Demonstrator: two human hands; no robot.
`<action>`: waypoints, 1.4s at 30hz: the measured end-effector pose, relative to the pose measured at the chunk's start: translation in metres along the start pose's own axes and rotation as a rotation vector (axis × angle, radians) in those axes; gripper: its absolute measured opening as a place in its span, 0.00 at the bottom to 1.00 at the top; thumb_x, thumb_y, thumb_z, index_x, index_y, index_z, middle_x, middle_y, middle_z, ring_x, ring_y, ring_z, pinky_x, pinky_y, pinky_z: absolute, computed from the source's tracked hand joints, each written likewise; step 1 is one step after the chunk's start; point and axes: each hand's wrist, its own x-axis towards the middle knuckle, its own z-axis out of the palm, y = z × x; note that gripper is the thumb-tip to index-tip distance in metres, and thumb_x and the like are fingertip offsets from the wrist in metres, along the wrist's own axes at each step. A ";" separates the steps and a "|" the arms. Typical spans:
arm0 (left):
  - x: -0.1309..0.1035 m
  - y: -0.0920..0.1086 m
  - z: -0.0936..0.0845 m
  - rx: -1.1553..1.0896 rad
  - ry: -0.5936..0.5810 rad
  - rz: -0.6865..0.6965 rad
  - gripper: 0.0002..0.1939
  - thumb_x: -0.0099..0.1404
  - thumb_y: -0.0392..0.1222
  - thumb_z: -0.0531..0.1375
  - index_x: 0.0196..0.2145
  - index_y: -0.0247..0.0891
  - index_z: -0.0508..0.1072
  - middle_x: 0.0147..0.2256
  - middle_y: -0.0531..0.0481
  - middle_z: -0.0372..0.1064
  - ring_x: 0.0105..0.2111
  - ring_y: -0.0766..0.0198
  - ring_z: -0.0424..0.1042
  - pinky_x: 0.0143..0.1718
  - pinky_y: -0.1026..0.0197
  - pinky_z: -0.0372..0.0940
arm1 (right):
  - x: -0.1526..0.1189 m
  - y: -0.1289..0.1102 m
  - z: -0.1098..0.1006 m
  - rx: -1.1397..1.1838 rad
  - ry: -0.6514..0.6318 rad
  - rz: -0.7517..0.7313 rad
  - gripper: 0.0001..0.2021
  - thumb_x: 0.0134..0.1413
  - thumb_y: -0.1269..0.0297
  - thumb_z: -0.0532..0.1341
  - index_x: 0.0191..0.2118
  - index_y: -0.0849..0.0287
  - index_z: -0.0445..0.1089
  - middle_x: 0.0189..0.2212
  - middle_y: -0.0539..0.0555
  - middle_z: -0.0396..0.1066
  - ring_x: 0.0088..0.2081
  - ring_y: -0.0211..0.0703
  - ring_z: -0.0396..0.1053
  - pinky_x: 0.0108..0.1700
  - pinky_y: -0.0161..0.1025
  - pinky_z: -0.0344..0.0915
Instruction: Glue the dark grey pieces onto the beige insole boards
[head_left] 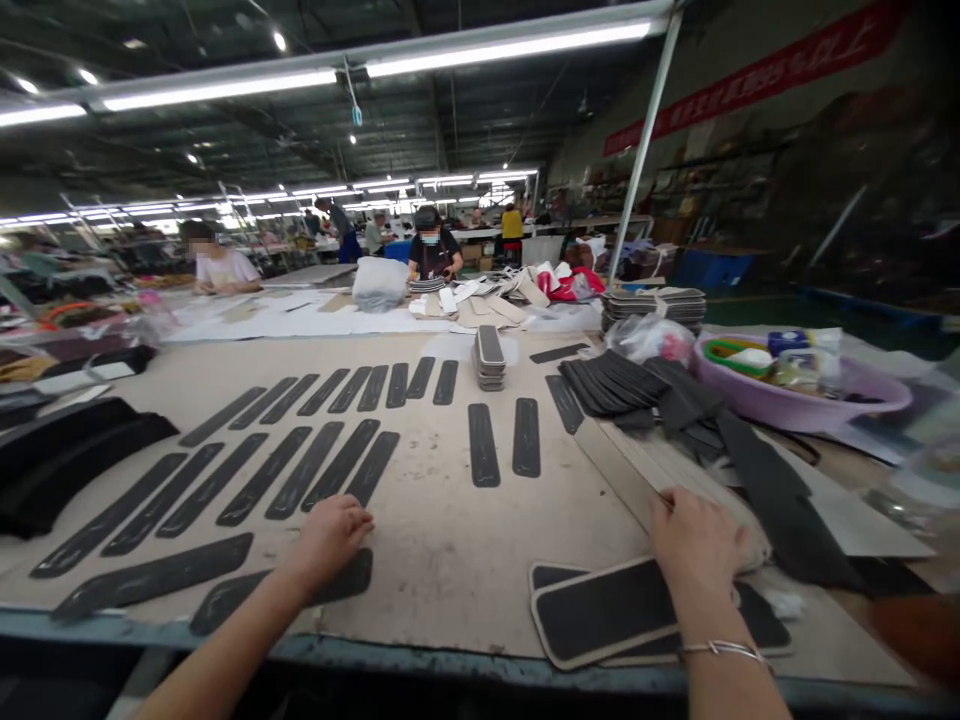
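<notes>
My left hand (334, 540) is above the near part of the table, fingers curled together. Whatever it may hold is hidden. Below and beside it lie dark strips with rounded ends, one of them a black strip (349, 578) partly covered by my forearm. On the right, my right hand (697, 540) grips the near end of a long beige strip (622, 465) at the edge of a beige stack. Under that wrist rest black pads with beige borders, the topmost being a black pad (607, 610).
Rows of dark strips (262, 478) cover the left of the table. A small stack of pads (490, 350) stands mid-table. Black fabric pieces (611, 383) and a purple basin (810, 400) are at the right. A co-worker (433, 248) sits across the table.
</notes>
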 end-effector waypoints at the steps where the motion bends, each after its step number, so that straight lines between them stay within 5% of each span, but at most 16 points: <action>1: -0.002 -0.013 -0.005 0.020 -0.038 -0.010 0.11 0.61 0.41 0.55 0.30 0.40 0.78 0.31 0.48 0.73 0.34 0.61 0.70 0.38 0.60 0.62 | 0.001 0.000 -0.002 0.074 0.053 -0.048 0.13 0.56 0.62 0.50 0.34 0.63 0.69 0.30 0.61 0.68 0.39 0.55 0.64 0.48 0.57 0.52; 4: -0.006 -0.048 -0.014 0.074 -0.127 0.026 0.12 0.61 0.42 0.54 0.30 0.41 0.78 0.30 0.48 0.73 0.33 0.61 0.70 0.37 0.60 0.61 | 0.005 -0.005 -0.010 0.448 0.209 -0.071 0.15 0.55 0.55 0.51 0.33 0.61 0.69 0.29 0.59 0.69 0.34 0.49 0.65 0.45 0.50 0.58; 6: -0.010 -0.063 -0.016 0.115 -0.163 0.072 0.12 0.61 0.42 0.54 0.31 0.41 0.78 0.30 0.48 0.73 0.33 0.61 0.70 0.37 0.60 0.60 | 0.005 -0.012 -0.014 0.780 0.190 -0.011 0.16 0.52 0.51 0.56 0.34 0.61 0.68 0.30 0.57 0.69 0.32 0.46 0.65 0.38 0.44 0.62; 11: -0.014 -0.074 -0.014 0.149 -0.224 0.205 0.10 0.61 0.42 0.55 0.31 0.45 0.78 0.30 0.50 0.71 0.35 0.61 0.68 0.46 0.55 0.55 | -0.009 -0.046 -0.022 1.237 -0.326 -0.090 0.14 0.47 0.52 0.61 0.33 0.59 0.69 0.29 0.54 0.71 0.33 0.43 0.68 0.35 0.37 0.65; 14: -0.013 -0.074 -0.012 0.158 -0.244 0.273 0.11 0.63 0.41 0.54 0.33 0.46 0.77 0.31 0.51 0.70 0.36 0.62 0.67 0.51 0.52 0.51 | -0.022 -0.072 -0.020 1.212 -0.611 -0.214 0.12 0.49 0.55 0.60 0.31 0.59 0.72 0.30 0.53 0.73 0.34 0.44 0.69 0.37 0.38 0.66; 17: -0.008 -0.074 -0.010 0.159 -0.270 0.299 0.12 0.64 0.39 0.52 0.34 0.46 0.76 0.32 0.51 0.69 0.36 0.63 0.66 0.54 0.51 0.47 | -0.031 -0.092 -0.008 1.119 -0.735 -0.345 0.10 0.50 0.58 0.58 0.32 0.59 0.73 0.31 0.53 0.74 0.36 0.44 0.70 0.41 0.39 0.65; 24: -0.001 -0.063 -0.018 0.094 -0.285 0.432 0.14 0.62 0.33 0.50 0.25 0.41 0.74 0.28 0.49 0.66 0.33 0.61 0.61 0.51 0.54 0.50 | -0.045 -0.106 0.016 0.761 -0.545 -0.654 0.12 0.58 0.66 0.52 0.38 0.55 0.74 0.36 0.54 0.73 0.40 0.43 0.67 0.44 0.40 0.63; 27: -0.001 -0.057 -0.019 0.120 -0.283 0.469 0.11 0.58 0.31 0.51 0.24 0.40 0.71 0.29 0.48 0.66 0.34 0.60 0.60 0.46 0.56 0.54 | -0.055 -0.110 0.011 0.566 -0.479 -0.736 0.12 0.55 0.65 0.58 0.45 0.54 0.72 0.43 0.56 0.70 0.46 0.48 0.63 0.50 0.45 0.58; 32: -0.001 -0.054 -0.019 0.124 -0.216 0.414 0.09 0.55 0.30 0.52 0.24 0.40 0.70 0.27 0.50 0.65 0.33 0.61 0.62 0.48 0.55 0.54 | -0.062 -0.111 -0.011 0.439 -0.574 -0.786 0.21 0.42 0.58 0.68 0.46 0.50 0.71 0.43 0.55 0.66 0.46 0.49 0.61 0.50 0.45 0.55; 36: 0.006 -0.054 -0.031 0.088 -0.001 0.315 0.09 0.58 0.34 0.51 0.26 0.40 0.71 0.28 0.51 0.67 0.33 0.63 0.65 0.52 0.54 0.52 | -0.061 -0.114 -0.021 0.393 -0.641 -0.833 0.06 0.52 0.62 0.62 0.37 0.49 0.73 0.35 0.51 0.68 0.42 0.44 0.62 0.49 0.42 0.53; 38: 0.012 -0.056 -0.041 0.087 0.087 0.271 0.09 0.58 0.37 0.52 0.25 0.40 0.71 0.29 0.51 0.68 0.33 0.63 0.65 0.52 0.54 0.52 | -0.060 -0.117 -0.022 0.383 -0.648 -0.846 0.07 0.56 0.65 0.58 0.36 0.49 0.74 0.35 0.50 0.69 0.43 0.43 0.62 0.50 0.42 0.51; 42: 0.019 -0.059 -0.053 0.097 -0.024 0.295 0.08 0.59 0.40 0.54 0.26 0.41 0.73 0.30 0.51 0.69 0.33 0.63 0.67 0.49 0.55 0.53 | -0.059 -0.122 -0.019 0.362 -0.640 -0.811 0.09 0.58 0.67 0.56 0.37 0.49 0.74 0.37 0.50 0.70 0.44 0.42 0.62 0.53 0.43 0.49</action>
